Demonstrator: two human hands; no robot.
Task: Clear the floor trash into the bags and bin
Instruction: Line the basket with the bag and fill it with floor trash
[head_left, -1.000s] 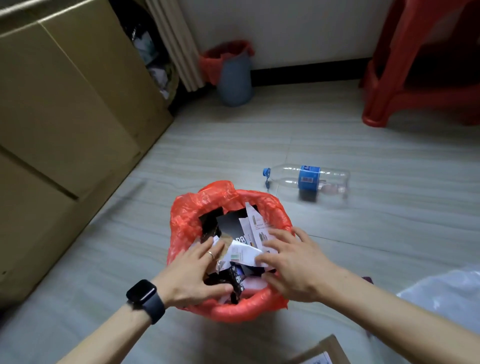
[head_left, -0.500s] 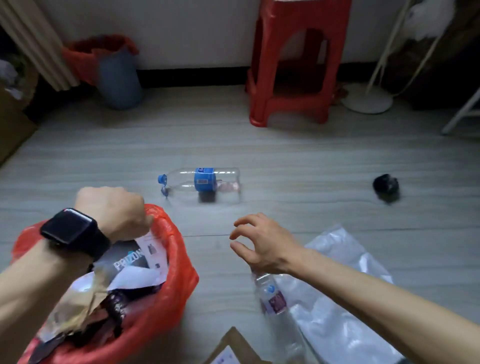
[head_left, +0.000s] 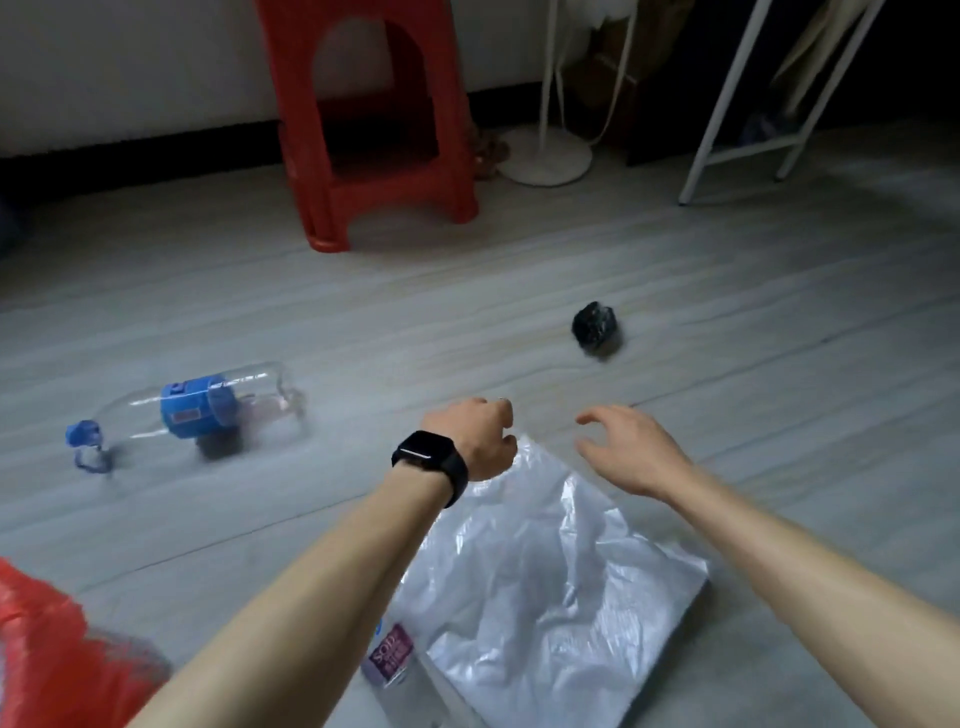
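Both hands have left the red bag (head_left: 41, 654), now at 7 o'clock, and reach over the clear bag (head_left: 545, 587). The packing looks done, so opening the clear bag seems next. Left hand (head_left: 480, 439) is curled at its top edge; whether it pinches plastic I cannot tell. Right hand (head_left: 631, 449) is spread, empty. The bag lies flat and crinkled on the floor; a bottle (head_left: 197, 410) lies at 9 o'clock, a black wad (head_left: 595, 325) at 1.

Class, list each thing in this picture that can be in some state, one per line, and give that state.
Blue-label bottle: lying on its side on the floor, looks empty.
Clear plastic bag: flat on the floor, crumpled.
Purple-label bottle: lying at the bag's near edge.
Black wad: crumpled, loose on the floor.
Red bag: only its edge shows.
Left hand: closed at the bag's far edge.
Right hand: open, empty.
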